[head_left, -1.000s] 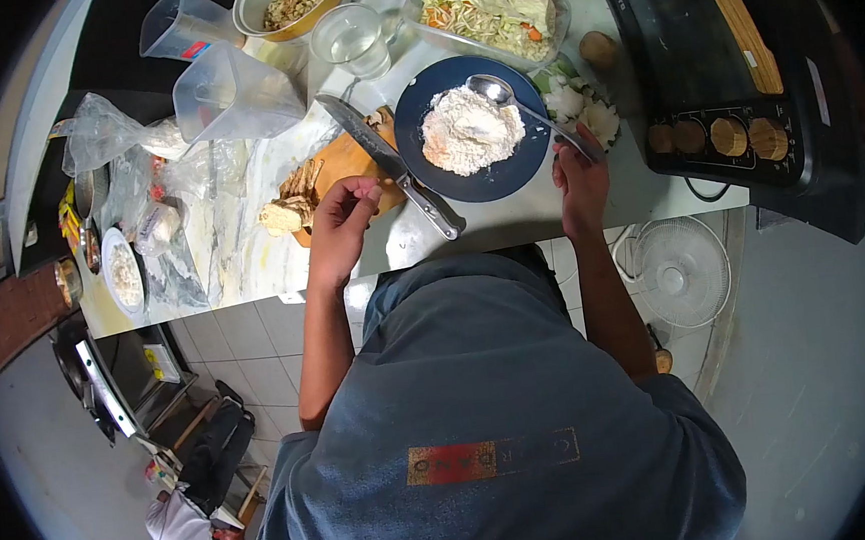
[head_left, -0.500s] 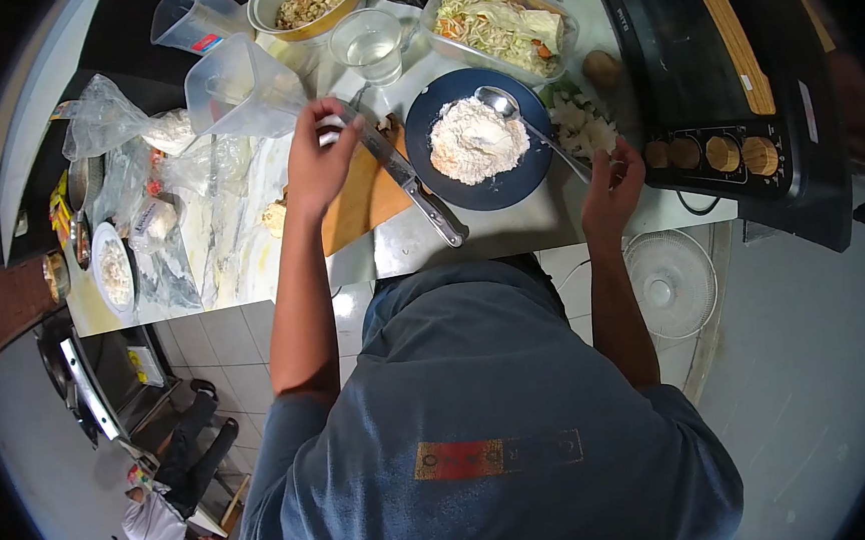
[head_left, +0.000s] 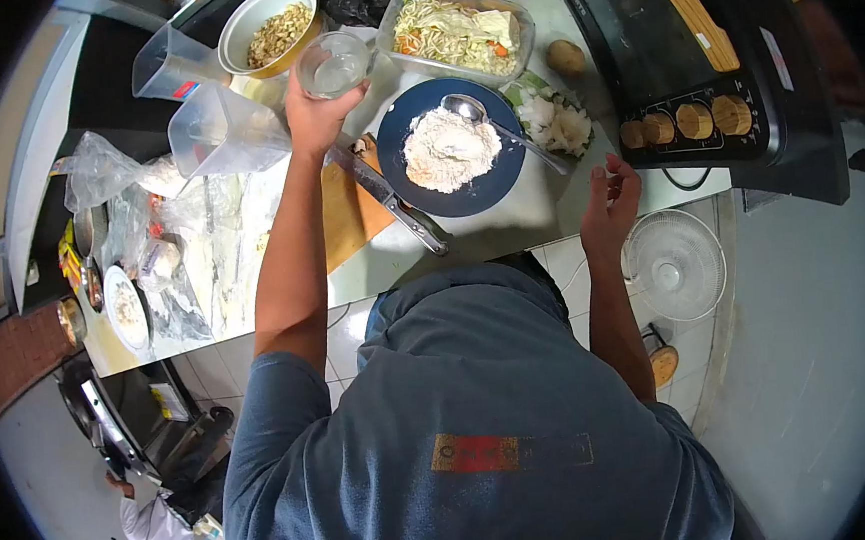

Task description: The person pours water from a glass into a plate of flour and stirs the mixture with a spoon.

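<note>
My left hand (head_left: 318, 112) is wrapped round a clear glass cup (head_left: 334, 66) of see-through liquid, at the top centre. My right hand (head_left: 612, 202) hangs near the counter's front edge with fingers loosely curled and apart, holding nothing. Between them a dark blue plate (head_left: 400, 167) bears a heap of white flour (head_left: 451, 148), and a metal spoon (head_left: 519, 139) rests on it with its handle over the right rim. A knife (head_left: 387, 195) lies beside the plate, across an orange cutting board (head_left: 349, 221) partly hidden by my left forearm.
A tub of shredded vegetables (head_left: 456, 33), a pot of chopped pieces (head_left: 270, 30), two clear plastic jugs (head_left: 227, 134) and plastic bags (head_left: 100, 173) surround the plate. Right are white chopped pieces (head_left: 558, 126) and a black appliance (head_left: 690, 81). Another person (head_left: 158, 530) is at lower left.
My left hand has moved up past the knife and taken hold of the glass cup. My right hand has let go of the spoon and drawn back to the right.
</note>
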`<state>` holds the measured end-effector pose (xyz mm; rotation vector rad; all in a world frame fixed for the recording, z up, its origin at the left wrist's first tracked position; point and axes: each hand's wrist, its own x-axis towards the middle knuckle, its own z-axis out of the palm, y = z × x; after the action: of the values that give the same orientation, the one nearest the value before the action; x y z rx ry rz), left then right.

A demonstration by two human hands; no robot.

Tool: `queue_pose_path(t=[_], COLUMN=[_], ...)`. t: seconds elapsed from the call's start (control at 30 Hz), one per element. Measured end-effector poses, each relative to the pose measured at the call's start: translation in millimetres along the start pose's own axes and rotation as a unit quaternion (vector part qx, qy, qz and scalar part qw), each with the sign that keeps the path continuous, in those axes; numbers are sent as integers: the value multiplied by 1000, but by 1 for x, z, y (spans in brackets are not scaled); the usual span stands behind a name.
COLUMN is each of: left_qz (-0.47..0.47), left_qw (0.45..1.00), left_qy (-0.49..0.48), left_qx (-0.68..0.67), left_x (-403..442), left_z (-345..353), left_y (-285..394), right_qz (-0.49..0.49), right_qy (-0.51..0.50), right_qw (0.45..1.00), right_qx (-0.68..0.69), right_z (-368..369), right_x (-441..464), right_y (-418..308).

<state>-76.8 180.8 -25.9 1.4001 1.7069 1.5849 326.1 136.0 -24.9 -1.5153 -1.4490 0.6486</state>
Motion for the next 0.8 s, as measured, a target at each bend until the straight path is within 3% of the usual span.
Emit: queue_pose_path(t=[0.17, 0.33, 0.8], left_qz=[21, 51, 90], left_qw=[998, 987, 965], left_qy=[-48, -130, -170], left_qx=[-39, 83, 181], left_x=[-7, -20, -41], left_z=[-2, -8, -1], left_y=[43, 60, 99], right_qz=[11, 1, -5], right_qy=[5, -1, -12], right_qw=[1000, 1000, 1000], right_qx=[19, 23, 9], right_z=[1, 8, 8], right_x=[5, 13, 22], right_y=[1, 5, 0])
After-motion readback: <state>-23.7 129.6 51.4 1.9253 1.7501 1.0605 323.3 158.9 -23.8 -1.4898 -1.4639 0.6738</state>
